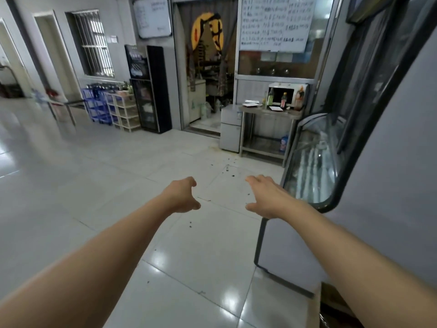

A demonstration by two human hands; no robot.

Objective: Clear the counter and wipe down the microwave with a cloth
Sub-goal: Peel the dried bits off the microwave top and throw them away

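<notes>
A white microwave (289,93) stands far ahead on a steel counter (272,112) against the tiled wall. In front of it are a green bottle (270,97) and a red-labelled bottle (284,100); an orange bottle (299,98) stands at its right. Flat plates or trays (251,104) lie on the counter's left part. Both my arms reach forward over the tiled floor, well short of the counter. My left hand (183,195) and my right hand (266,197) hold nothing, fingers loosely spread. I see no cloth.
A glass display freezer (312,162) and a tall grey cabinet (390,185) line the right side. A small white fridge (230,129) stands left of the counter, beside a curtained doorway (205,67). Dark crumbs dot the floor (228,169). Blue crates (97,107) and a drinks cooler (149,91) stand at the back left.
</notes>
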